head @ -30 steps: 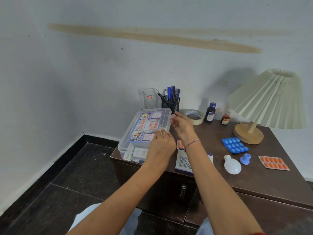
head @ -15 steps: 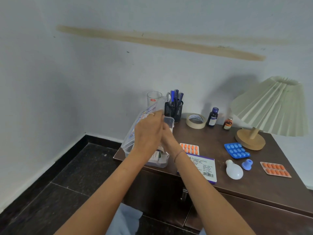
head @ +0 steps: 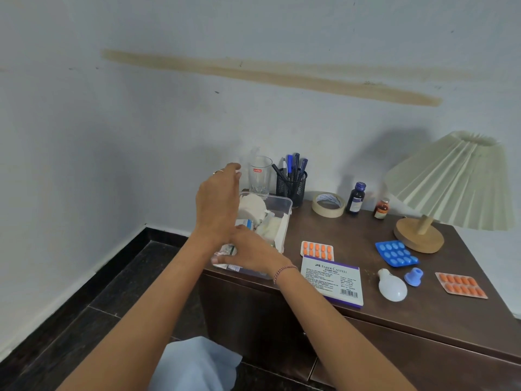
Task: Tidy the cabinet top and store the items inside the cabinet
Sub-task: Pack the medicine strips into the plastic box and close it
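A clear plastic box stands open at the left end of the dark wooden cabinet top, with white gauze and small packets inside. My left hand is raised over the box, fingers pinched on its see-through lid, which shows only faintly against the wall. Crossing under that wrist, my right hand grips the box's near edge. On the cabinet lie an orange blister pack, a stamp pad carton, a blue blister pack, a white bulb and a second orange blister pack.
Along the wall stand a drinking glass, a mesh pen holder, a tape roll, a dark bottle and a small brown bottle. A pleated lamp fills the right end. A blue cap lies beside the bulb.
My left hand has lifted the lid off the box and raised it toward the wall. My right hand moved from the box's far side to its near edge.
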The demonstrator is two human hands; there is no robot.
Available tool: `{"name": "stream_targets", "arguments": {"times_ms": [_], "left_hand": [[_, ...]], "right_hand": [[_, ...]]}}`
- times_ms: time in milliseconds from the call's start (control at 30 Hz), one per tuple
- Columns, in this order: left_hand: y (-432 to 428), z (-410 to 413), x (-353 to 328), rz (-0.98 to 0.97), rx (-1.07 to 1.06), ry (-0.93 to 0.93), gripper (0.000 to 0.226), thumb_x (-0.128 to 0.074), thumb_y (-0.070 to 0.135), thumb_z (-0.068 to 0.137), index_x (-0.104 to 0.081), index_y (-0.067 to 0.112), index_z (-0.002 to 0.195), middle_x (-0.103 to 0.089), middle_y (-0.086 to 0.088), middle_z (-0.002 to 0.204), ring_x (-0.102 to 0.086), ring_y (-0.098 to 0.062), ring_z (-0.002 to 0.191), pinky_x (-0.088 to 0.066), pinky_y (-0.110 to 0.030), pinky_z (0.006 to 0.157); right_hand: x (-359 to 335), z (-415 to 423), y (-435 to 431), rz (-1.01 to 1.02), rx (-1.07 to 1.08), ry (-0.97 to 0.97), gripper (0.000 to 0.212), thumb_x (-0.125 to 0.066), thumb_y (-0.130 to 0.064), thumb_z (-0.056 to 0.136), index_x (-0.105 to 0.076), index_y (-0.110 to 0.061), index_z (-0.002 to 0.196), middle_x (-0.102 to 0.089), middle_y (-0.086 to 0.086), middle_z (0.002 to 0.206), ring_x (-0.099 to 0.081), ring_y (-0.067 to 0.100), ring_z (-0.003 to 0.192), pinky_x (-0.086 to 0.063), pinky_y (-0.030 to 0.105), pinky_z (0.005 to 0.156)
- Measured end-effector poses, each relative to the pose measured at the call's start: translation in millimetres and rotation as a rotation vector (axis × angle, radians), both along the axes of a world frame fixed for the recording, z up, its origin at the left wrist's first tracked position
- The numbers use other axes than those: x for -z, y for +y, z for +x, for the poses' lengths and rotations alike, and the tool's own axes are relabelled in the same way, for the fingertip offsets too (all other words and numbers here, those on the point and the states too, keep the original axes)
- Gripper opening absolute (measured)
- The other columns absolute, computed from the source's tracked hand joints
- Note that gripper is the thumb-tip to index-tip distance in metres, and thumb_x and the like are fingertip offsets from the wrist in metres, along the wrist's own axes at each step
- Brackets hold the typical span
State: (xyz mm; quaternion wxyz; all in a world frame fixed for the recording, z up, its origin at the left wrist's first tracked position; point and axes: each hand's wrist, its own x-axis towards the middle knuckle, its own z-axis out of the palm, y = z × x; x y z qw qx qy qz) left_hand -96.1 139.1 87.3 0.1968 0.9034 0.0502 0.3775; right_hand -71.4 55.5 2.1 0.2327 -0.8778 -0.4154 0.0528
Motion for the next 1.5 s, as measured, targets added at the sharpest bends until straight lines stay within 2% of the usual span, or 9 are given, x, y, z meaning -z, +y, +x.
{"name": "stream_targets", "arguments": {"times_ms": [167, 433, 767, 967, 1167, 1233, 1333, 1433, 1500], "left_hand": [[13, 1, -2, -0.030, 0.006, -0.059, 0.030, -0.041, 0.019, 0.100, -0.058, 0.006, 0.121, -0.071, -0.016, 0.101, -0.066, -0.033, 0.089, -0.047, -0.037, 0.076], [34, 3, -3, -0.108, 0.004, -0.113, 0.028, -0.042, 0.016, 0.100, -0.059, 0.003, 0.119, -0.071, -0.017, 0.095, -0.066, -0.031, 0.085, -0.048, -0.034, 0.073], [36, 7, -1, -0.117, -0.007, -0.138, 0.026, -0.042, 0.017, 0.100, -0.060, 0.005, 0.116, -0.071, -0.014, 0.094, -0.066, -0.029, 0.084, -0.051, -0.037, 0.073], [45, 7, -2, 0.054, -0.122, -0.120, 0.025, -0.044, 0.013, 0.098, -0.063, 0.007, 0.114, -0.071, -0.013, 0.100, -0.066, -0.031, 0.086, -0.047, -0.036, 0.069], [54, 9, 2, 0.121, -0.182, -0.032, 0.030, -0.047, -0.005, 0.090, -0.066, 0.008, 0.109, -0.066, -0.009, 0.114, -0.060, -0.027, 0.104, -0.044, -0.033, 0.066], [59, 9, 3, 0.183, -0.219, -0.009, 0.029, -0.050, -0.009, 0.086, -0.068, 0.004, 0.106, -0.061, -0.013, 0.125, -0.050, -0.030, 0.122, -0.047, -0.040, 0.080], [66, 11, 6, 0.484, -0.268, -0.023, 0.017, -0.062, -0.009, 0.078, -0.071, 0.000, 0.091, -0.054, -0.021, 0.134, -0.041, -0.037, 0.132, -0.028, -0.051, 0.110], [64, 16, 8, 0.690, -0.174, -0.022, 0.019, -0.071, -0.006, 0.070, -0.073, 0.003, 0.086, -0.062, -0.017, 0.124, -0.055, -0.034, 0.118, -0.041, -0.044, 0.102], [62, 23, 11, 0.615, -0.083, 0.143, 0.024, -0.063, -0.004, 0.079, -0.072, 0.007, 0.098, -0.067, -0.010, 0.113, -0.060, -0.027, 0.107, -0.049, -0.036, 0.086]], "right_hand": [[4, -2, 5, -0.082, -0.016, -0.038, 0.033, -0.056, -0.025, 0.093, -0.065, -0.011, 0.121, -0.055, 0.005, 0.135, -0.046, 0.026, 0.124, -0.037, 0.042, 0.108], [4, 0, 4, -0.086, -0.036, -0.058, 0.034, -0.056, -0.027, 0.093, -0.065, -0.009, 0.120, -0.057, 0.006, 0.133, -0.048, 0.025, 0.123, -0.038, 0.039, 0.108], [-5, -13, 29, 0.265, 0.207, -0.059, 0.033, -0.061, -0.031, 0.089, -0.066, -0.015, 0.117, -0.064, 0.006, 0.118, -0.057, 0.022, 0.110, -0.047, 0.036, 0.096], [1, -21, 43, 0.234, 0.278, -0.133, 0.028, -0.063, -0.038, 0.086, -0.070, -0.022, 0.108, -0.066, -0.001, 0.109, -0.061, 0.019, 0.101, -0.045, 0.031, 0.078], [3, -23, 54, 0.136, 0.242, -0.122, 0.025, -0.058, -0.023, 0.092, -0.067, -0.012, 0.112, -0.060, 0.005, 0.113, -0.058, 0.026, 0.106, -0.046, 0.039, 0.094], [4, -24, 57, 0.117, 0.226, -0.150, 0.023, -0.055, -0.018, 0.093, -0.066, -0.009, 0.112, -0.059, 0.007, 0.111, -0.059, 0.028, 0.103, -0.047, 0.040, 0.095], [5, -25, 56, 0.107, 0.185, -0.228, 0.023, -0.052, -0.015, 0.095, -0.064, -0.005, 0.111, -0.058, 0.009, 0.108, -0.060, 0.028, 0.093, -0.050, 0.039, 0.087], [6, -25, 55, 0.090, 0.140, -0.299, 0.023, -0.053, -0.013, 0.094, -0.062, -0.003, 0.112, -0.057, 0.010, 0.107, -0.060, 0.027, 0.088, -0.051, 0.038, 0.080], [8, -24, 55, 0.092, 0.129, -0.338, 0.022, -0.053, -0.013, 0.094, -0.062, -0.002, 0.111, -0.057, 0.011, 0.107, -0.060, 0.027, 0.085, -0.051, 0.037, 0.076]]}}
